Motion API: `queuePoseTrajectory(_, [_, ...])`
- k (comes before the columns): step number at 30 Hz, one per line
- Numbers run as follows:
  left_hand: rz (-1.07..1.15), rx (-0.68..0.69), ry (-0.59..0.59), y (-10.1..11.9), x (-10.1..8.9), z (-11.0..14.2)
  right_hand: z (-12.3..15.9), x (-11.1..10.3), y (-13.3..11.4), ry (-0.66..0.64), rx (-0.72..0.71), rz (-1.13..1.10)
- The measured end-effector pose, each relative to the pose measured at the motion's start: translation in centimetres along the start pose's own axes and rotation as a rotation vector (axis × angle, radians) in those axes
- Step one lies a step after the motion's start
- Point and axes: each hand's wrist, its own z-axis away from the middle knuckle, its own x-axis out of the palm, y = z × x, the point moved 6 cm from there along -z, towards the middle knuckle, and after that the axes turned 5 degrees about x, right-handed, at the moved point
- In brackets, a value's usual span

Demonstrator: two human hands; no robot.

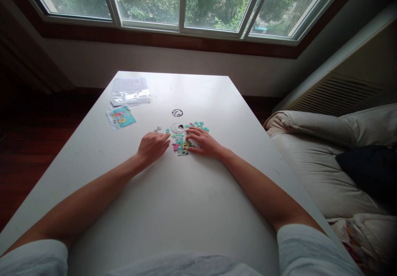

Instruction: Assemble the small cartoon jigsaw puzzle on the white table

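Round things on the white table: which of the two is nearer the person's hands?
The larger disc, just beyond the cluster of puzzle pieces and close to the right hand. The other disc is smaller and lies nearer the window.

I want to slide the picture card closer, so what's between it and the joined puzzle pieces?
Your left hand and a few loose pieces; from the picture card to that hand, the white table looks bare in the head view.

Windows [214,3] light a white table [173,205] beside a sofa [310,164].
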Motion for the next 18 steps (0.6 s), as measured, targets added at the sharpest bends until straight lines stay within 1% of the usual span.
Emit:
queuePoseTrajectory(4, [0.009,-0.105,0.003,-2.2,0.6,-0.5,0.1,0.1,0.1,-0.004,0.003,0.001])
queuePoseTrajectory(8, [0.095,-0.134,0.014,-3.1,1.0,-0.7,0.1,0.2,0.2,-0.004,0.004,0.003])
queuePoseTrajectory(12, [0.192,-0.114,0.018,-3.2,1.0,-0.7,0.1,0.1,0.2,0.001,0.005,-0.007])
queuePoseTrajectory(18, [0.281,-0.008,0.029,-2.3,0.8,-0.7,0.1,0.1,0.2,-0.011,0.011,-0.013])
